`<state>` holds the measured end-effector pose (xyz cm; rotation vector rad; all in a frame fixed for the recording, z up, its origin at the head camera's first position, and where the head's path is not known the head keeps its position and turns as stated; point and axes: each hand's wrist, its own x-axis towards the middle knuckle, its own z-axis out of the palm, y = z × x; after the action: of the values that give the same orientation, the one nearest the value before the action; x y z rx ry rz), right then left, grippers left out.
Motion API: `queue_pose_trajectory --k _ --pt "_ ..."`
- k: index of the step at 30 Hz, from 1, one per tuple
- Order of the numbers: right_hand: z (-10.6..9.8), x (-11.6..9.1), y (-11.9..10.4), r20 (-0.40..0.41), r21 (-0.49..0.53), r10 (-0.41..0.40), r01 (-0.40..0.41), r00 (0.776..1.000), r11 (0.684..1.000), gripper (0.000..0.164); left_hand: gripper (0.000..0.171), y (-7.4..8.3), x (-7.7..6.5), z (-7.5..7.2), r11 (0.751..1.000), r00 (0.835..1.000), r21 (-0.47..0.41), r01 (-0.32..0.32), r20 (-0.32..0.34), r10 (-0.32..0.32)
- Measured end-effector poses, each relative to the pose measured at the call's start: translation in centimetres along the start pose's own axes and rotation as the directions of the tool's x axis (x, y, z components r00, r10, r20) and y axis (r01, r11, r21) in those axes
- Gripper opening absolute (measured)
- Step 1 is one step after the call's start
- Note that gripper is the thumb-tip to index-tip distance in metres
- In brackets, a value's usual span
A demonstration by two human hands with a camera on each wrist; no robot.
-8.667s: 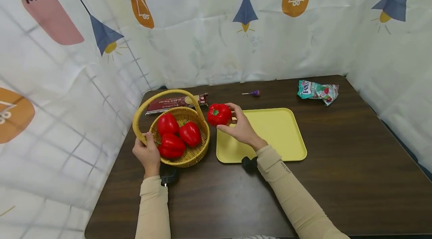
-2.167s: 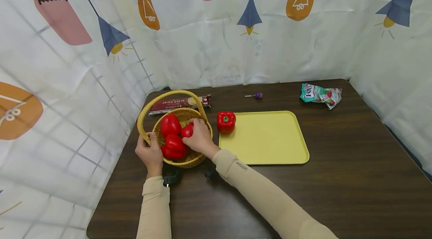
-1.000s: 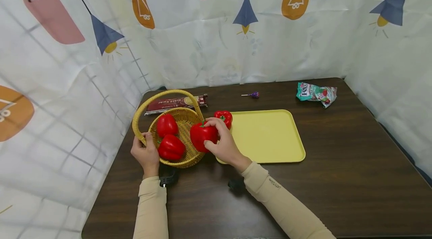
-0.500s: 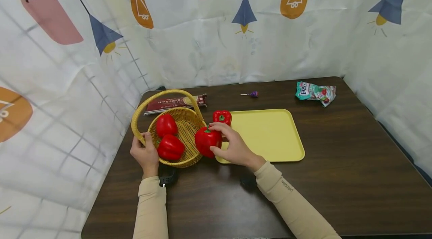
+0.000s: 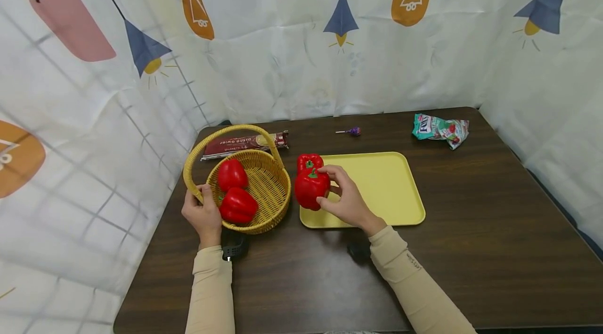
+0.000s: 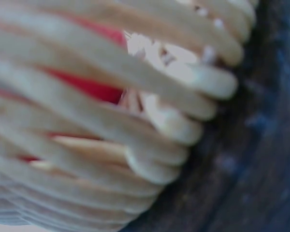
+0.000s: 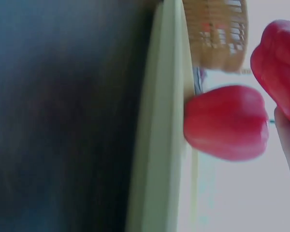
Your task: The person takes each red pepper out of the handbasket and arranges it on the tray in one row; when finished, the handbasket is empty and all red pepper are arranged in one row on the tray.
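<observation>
My right hand [image 5: 347, 200] pinches a red bell pepper [image 5: 312, 188] by its side, above the left end of the yellow tray [image 5: 377, 187]. Behind it, a second bell pepper [image 5: 309, 162] sits on the tray's back left corner. The right wrist view shows the held pepper [image 7: 282, 67] raised over the tray, with the standing pepper [image 7: 227, 122] below. With its fingers round the base of the handle, my left hand [image 5: 204, 216] grips the yellow wicker basket [image 5: 270, 192]. Two bell peppers [image 5: 239, 206] lie in the basket's left half. Close basket weave [image 6: 101, 121] fills the left wrist view.
Behind the basket lies a dark red spaghetti packet [image 5: 235, 145]. A purple lollipop [image 5: 354, 131] is near the table's back edge, and a teal candy bag [image 5: 441, 130] at the back right. Patterned curtain [image 5: 292, 77] closes off the back and sides.
A pepper was set on the tray's back left corner earlier. My right hand then took another from the basket and carried it right, over the tray. My left hand keeps its hold on the basket.
</observation>
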<state>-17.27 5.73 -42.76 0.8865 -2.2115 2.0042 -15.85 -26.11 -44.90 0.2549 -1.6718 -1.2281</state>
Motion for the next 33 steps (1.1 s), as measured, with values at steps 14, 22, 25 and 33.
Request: queue_pose_trajectory --k 14,22,25,33 --pt "-3.7 -0.3 0.7 -0.221 -0.083 0.073 -0.094 0.973 0.992 0.057 0.028 -0.1 0.0 -0.1 1.0 1.0 -0.001 0.021 0.013 -0.021" --pt "-4.3 0.2 1.6 -0.314 -0.074 0.146 -0.177 0.938 0.981 0.058 0.031 -0.1 0.2 -0.2 0.999 0.999 -0.005 0.048 0.019 -0.048" --pt "-4.9 0.2 1.9 -0.325 -0.08 0.165 -0.201 0.931 0.976 0.059 0.031 0.0 0.2 -0.2 0.999 0.998 -0.011 0.051 0.024 -0.051" --pt "-5.9 -0.3 3.1 -0.318 -0.121 0.173 -0.221 0.932 0.968 0.056 0.031 -0.2 0.1 0.0 1.0 0.999 -0.014 0.023 0.023 -0.023"
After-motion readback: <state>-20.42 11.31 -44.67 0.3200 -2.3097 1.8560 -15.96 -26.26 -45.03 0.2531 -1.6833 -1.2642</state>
